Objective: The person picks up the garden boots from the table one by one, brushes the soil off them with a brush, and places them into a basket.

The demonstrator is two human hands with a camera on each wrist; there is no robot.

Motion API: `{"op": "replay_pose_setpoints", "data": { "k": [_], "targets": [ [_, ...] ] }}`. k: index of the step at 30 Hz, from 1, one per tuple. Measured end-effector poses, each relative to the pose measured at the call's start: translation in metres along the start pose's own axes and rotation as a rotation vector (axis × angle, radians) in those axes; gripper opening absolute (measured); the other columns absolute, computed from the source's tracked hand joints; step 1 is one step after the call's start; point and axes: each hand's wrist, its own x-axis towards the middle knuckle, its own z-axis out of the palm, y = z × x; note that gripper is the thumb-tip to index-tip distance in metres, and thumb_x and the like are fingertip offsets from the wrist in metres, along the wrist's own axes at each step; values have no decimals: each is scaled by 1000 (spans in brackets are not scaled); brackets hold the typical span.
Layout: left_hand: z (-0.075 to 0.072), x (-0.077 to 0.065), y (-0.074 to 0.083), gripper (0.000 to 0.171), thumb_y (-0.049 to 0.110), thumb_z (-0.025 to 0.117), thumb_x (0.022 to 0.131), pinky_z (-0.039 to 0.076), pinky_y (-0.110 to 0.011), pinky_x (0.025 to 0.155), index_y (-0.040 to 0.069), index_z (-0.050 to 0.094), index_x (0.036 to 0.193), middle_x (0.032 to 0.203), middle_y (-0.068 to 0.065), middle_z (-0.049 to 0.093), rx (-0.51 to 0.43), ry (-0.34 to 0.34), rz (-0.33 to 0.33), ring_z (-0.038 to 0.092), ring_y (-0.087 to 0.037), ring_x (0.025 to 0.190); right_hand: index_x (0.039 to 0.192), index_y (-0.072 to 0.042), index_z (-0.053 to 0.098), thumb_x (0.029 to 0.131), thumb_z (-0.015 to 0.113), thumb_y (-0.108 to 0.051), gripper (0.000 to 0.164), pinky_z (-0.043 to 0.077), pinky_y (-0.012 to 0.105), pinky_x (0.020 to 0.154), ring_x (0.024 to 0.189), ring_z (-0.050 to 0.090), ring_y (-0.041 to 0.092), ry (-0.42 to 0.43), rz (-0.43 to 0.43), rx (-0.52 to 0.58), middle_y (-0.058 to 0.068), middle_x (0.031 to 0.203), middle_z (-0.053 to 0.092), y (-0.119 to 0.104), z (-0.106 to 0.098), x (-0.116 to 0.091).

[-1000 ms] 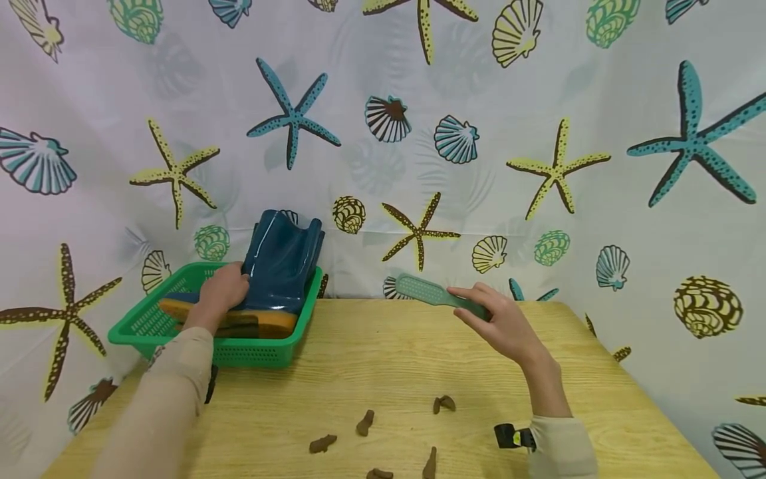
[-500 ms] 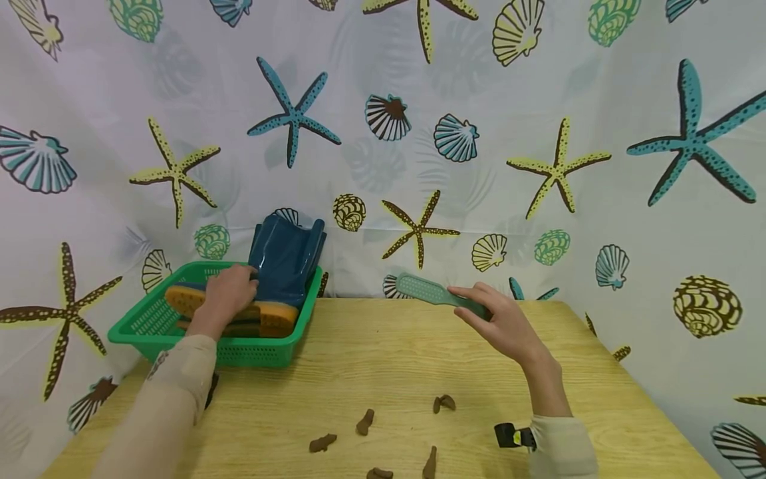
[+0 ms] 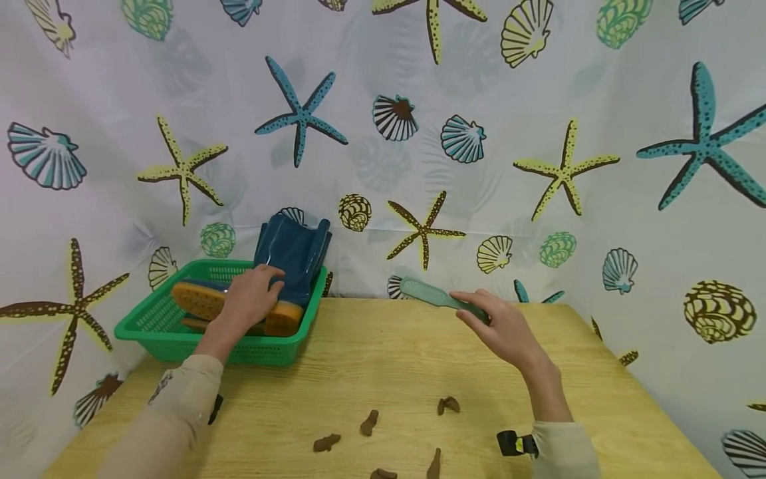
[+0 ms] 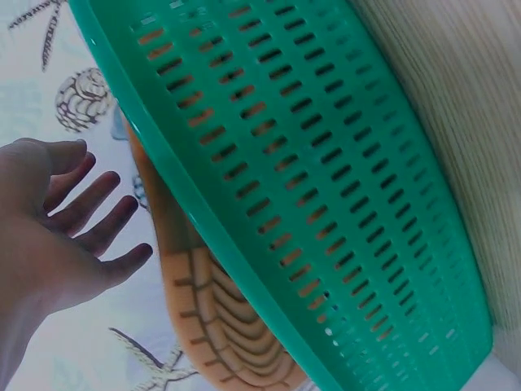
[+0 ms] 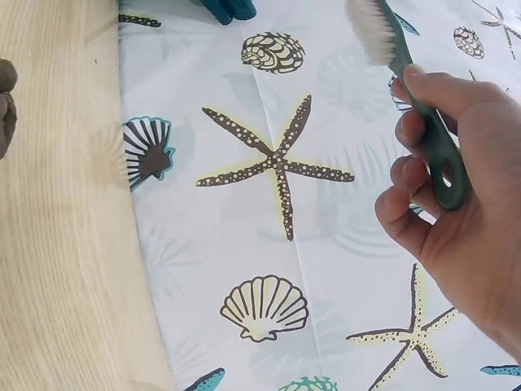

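Blue rubber boots (image 3: 288, 249) with orange-brown soles (image 3: 197, 301) lie in a green plastic basket (image 3: 236, 349) at the left. Their shafts lean up over its back rim. My left hand (image 3: 248, 299) is over the boots, and in the left wrist view its fingers are loosely spread with nothing between them. In front of that hand shows a ridged sole (image 4: 232, 322) beside the basket rim. My right hand (image 3: 499, 326) grips the handle of a green scrubbing brush (image 3: 427, 293) in the air at the right. Pale bristles (image 5: 373, 32) show in the right wrist view.
Several small brown lumps (image 3: 369, 422) lie scattered on the front of the wooden table (image 3: 359, 359). A white curtain (image 3: 383, 166) printed with starfish and shells hangs behind the table and along its sides.
The boot shafts have sunk slightly lower in the basket. My left hand has let go of the boot and moved right. The right hand keeps its hold on the brush, almost still.
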Motion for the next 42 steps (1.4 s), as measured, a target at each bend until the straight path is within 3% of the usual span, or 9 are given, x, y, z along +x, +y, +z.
{"op": "replay_pose_setpoints", "data": {
  "k": [5,7,12,15,21,30,37,42],
  "targets": [
    [8,-3,10,31,20,58,101,52,-56,87,4,65,127,130,-23,61,7,20,31,63,-42,107,132,-14,64,103,55,-26,32,46,31,66,72,52,6,-43,89,-48,1,105,68,4,5,-4],
    [11,-4,11,32,20,59,101,49,-59,93,4,65,127,129,-22,61,15,14,25,61,-42,111,131,-10,64,105,51,-25,32,45,32,67,70,50,7,-58,120,-49,1,97,67,7,7,-5],
    [15,-7,16,33,21,59,101,44,-63,98,5,64,129,131,-22,61,17,-2,20,58,-44,115,115,-4,65,107,45,-17,25,40,30,63,63,43,9,-82,170,2,-1,76,55,15,8,-5],
    [16,-9,21,33,22,60,100,43,-63,100,6,64,129,131,-21,61,8,2,35,58,-44,117,106,-6,63,107,45,-14,20,37,27,60,59,40,9,-105,196,49,-1,72,52,19,9,-7],
    [20,-14,30,31,20,64,98,46,-60,98,6,66,126,128,-18,63,-13,56,75,60,-41,114,115,-4,61,107,45,-18,22,36,26,51,54,37,9,-174,322,96,1,78,57,23,8,-21],
    [24,-28,44,26,12,69,93,52,-54,90,5,69,118,121,-16,67,-48,155,207,65,-37,105,122,2,58,103,51,-17,28,40,29,55,60,48,14,-289,478,65,7,93,64,31,11,-41],
    [25,-32,54,26,14,69,94,52,-54,90,7,68,119,123,-15,66,-78,130,243,64,-36,107,120,11,55,96,62,-9,32,52,30,56,63,58,18,-350,558,262,12,90,62,37,19,-56],
    [29,-33,60,25,14,67,95,53,-54,89,7,68,118,123,-14,65,-107,124,257,64,-36,108,126,17,50,93,66,-6,44,57,32,59,67,62,17,-384,590,383,15,91,61,48,26,-67]
  ]
}}
